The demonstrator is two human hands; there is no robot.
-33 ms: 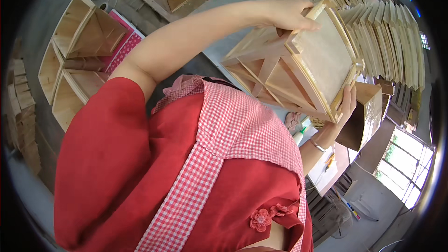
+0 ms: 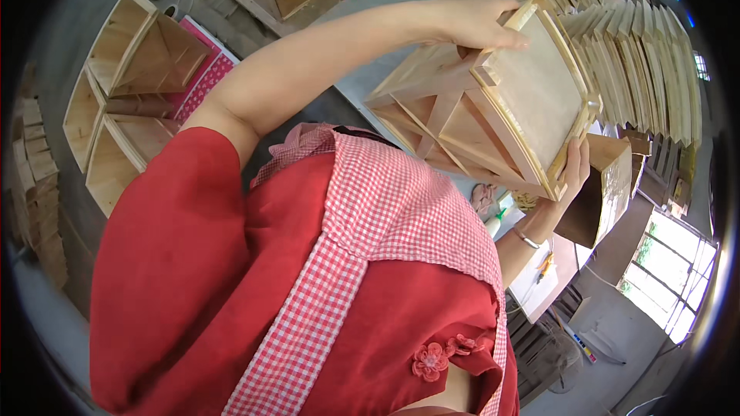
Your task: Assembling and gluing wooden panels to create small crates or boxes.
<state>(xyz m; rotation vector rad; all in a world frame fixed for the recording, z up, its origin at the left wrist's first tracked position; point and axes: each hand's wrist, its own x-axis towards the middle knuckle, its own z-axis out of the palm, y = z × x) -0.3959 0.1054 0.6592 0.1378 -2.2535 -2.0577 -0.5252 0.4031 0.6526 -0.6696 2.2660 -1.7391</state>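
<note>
I hold a pale wooden crate (image 2: 536, 96) tilted in front of me, between both hands. One flat panel with a raised rim faces up and right, and crossed slats (image 2: 447, 119) span the side toward me. My left hand (image 2: 479, 23) grips the top edge, its thumb lying over the rim of the panel. At the lower right corner, the fingers of my right hand (image 2: 569, 173) are wrapped round the edge, and that wrist wears a silver bangle (image 2: 526, 239). The crate hides part of both hands' grip.
Tall stacks of thin wooden panels (image 2: 632, 69) stand at the far right. More wooden boxes (image 2: 116, 100) are at the left, beside a pink patterned sheet (image 2: 206, 81). A brown carton (image 2: 605, 192), a white bottle (image 2: 493, 223) and an orange-handled tool (image 2: 545, 266) lie beyond my right arm.
</note>
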